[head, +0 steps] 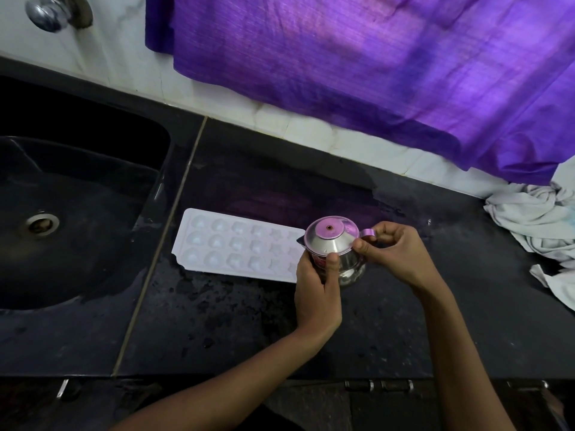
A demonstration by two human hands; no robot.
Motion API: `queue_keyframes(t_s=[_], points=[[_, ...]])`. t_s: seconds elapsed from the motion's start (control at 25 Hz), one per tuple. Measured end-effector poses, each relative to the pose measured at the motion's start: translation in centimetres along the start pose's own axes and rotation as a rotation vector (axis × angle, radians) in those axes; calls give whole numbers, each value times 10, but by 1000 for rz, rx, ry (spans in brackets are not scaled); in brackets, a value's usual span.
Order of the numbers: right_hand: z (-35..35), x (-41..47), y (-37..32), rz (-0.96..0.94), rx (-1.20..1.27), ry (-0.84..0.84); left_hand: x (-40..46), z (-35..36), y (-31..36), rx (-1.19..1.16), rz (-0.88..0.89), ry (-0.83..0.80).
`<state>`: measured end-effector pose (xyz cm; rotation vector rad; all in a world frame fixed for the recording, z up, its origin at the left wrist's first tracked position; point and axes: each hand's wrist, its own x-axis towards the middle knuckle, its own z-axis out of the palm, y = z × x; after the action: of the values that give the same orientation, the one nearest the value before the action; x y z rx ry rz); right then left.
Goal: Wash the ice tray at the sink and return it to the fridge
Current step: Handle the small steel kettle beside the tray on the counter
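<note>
Fingers [314, 275] of my left hand [315, 301] wrapping one steel pot [334, 253]; right hand [390, 253] pinching its lid rim. One ice tray [239, 245] lying on counter [342, 331], one white cloth [535, 219] bunched far right.

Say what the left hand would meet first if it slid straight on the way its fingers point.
Likely the white ice tray: the left hand grips the steel jug, pointing up-left, where the tray lies just beyond. Depth is unclear.
</note>
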<state>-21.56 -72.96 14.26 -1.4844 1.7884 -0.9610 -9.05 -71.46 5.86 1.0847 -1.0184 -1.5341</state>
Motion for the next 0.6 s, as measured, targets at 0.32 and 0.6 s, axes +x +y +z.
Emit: queue_keyframes(t_s=[0.32,0.6], points=[[6,-3,1,12,-87,-44,-9,-3,-4,19,-71,27],[6,-6,-2,32,-108,-62,-12,-4,-4,40,-90,19]])
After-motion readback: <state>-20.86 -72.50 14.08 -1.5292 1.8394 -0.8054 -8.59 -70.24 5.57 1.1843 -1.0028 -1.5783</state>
